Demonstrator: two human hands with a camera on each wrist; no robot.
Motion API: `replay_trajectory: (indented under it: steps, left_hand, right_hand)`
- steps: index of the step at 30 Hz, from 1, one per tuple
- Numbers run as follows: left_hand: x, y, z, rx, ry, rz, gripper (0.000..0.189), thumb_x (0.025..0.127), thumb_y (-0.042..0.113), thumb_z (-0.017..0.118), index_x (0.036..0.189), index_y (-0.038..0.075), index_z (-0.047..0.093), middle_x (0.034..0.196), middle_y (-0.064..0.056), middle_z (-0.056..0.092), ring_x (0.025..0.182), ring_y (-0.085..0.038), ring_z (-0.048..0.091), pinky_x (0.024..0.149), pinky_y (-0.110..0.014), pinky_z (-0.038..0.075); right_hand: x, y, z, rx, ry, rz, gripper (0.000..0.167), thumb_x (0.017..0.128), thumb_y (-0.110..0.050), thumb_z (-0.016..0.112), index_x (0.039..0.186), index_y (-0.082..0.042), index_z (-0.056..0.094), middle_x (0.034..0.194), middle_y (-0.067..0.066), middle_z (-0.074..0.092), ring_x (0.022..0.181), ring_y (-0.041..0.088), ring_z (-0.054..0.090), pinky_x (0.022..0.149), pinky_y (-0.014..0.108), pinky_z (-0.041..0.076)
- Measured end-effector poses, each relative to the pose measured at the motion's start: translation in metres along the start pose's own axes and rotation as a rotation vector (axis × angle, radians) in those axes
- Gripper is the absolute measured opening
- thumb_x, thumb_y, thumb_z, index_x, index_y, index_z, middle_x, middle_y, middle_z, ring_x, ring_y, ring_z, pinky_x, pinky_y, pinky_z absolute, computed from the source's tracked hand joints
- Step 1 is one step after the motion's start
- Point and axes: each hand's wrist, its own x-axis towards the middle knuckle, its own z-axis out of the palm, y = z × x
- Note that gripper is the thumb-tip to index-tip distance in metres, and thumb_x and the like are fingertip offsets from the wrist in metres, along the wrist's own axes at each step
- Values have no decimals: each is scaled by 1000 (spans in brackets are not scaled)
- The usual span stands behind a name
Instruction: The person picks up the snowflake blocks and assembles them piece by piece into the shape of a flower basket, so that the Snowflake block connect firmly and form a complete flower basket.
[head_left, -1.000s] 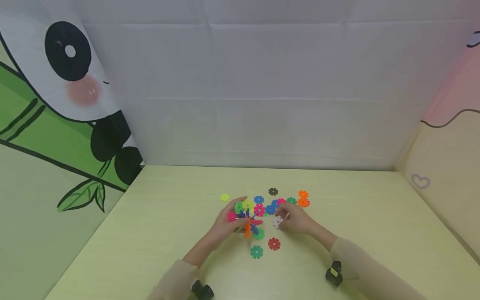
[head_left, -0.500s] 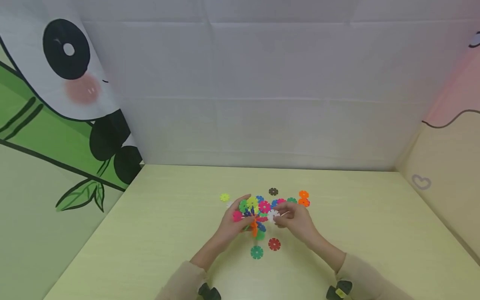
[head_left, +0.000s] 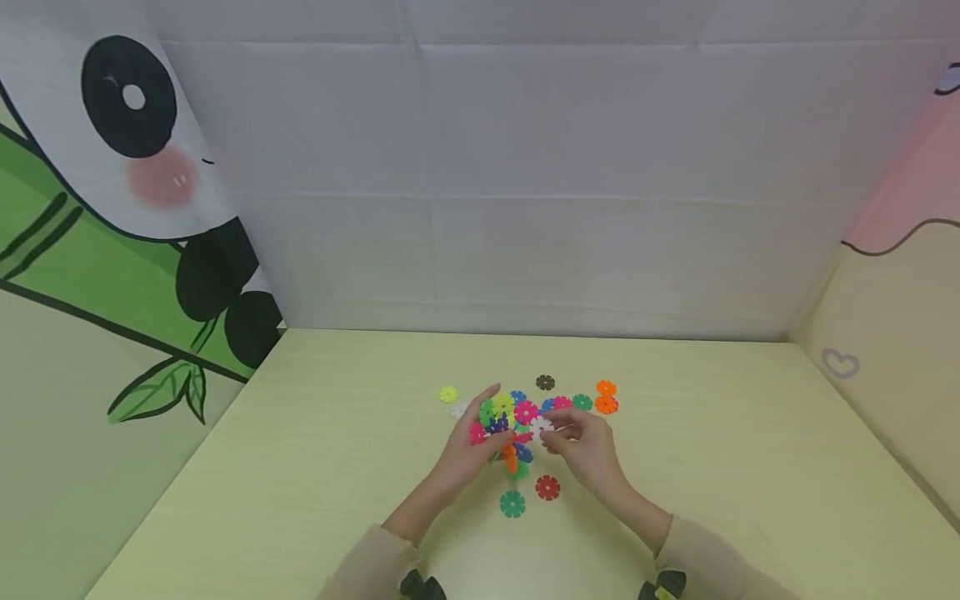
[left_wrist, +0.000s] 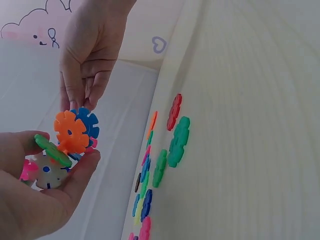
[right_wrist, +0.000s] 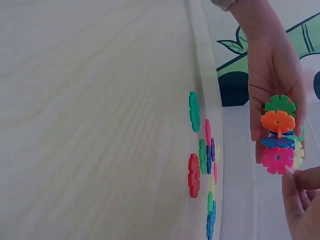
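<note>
In the head view my left hand point(head_left: 459, 457) holds a cluster of joined plastic snowflake discs above the table. An orange disc point(left_wrist: 71, 132), a green disc point(left_wrist: 52, 150) and a blue disc point(left_wrist: 91, 123) stand out on this cluster in the left wrist view. My right hand point(head_left: 594, 450) pinches a white snowflake disc point(head_left: 541, 428) between thumb and fingers, close against the cluster's right side. From the right wrist, the white disc shows only as a thin edge at the fingertips, by the pink disc point(right_wrist: 277, 160). Whether the two are joined, I cannot tell.
Loose discs lie on the pale table point(head_left: 300, 500). Nearest are a red disc point(head_left: 547, 487) and a green disc point(head_left: 512, 503). Behind the hands are a dark disc point(head_left: 545, 382), an orange disc point(head_left: 607, 404) and a yellow disc point(head_left: 448, 394). A white backdrop point(head_left: 480, 250) rises behind.
The right hand has lifted the white disc and brought it left to the cluster. My left hand has shifted slightly right with the cluster. The nearby red and green loose discs stay put.
</note>
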Motion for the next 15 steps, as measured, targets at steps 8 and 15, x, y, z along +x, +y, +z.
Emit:
replay_trajectory:
  steps: [8, 15]
  left_hand:
    - [-3, 9, 9, -45, 56, 50, 60, 87, 14, 61, 138, 28, 33, 147, -3, 25, 126, -31, 35, 83, -34, 50]
    - [-4, 12, 9, -41, -17, 36, 62, 86, 22, 62, 139, 32, 31, 147, -2, 23, 131, -31, 26, 91, -44, 45]
  right_hand:
    - [-2, -6, -1, 14, 31, -5, 23, 78, 0, 68, 101, 0, 66, 82, 9, 65, 74, 30, 65, 62, 23, 54]
    - [3, -6, -12, 9, -22, -44, 24, 78, 2, 67, 102, 1, 66, 81, 11, 66, 74, 31, 65, 64, 24, 54]
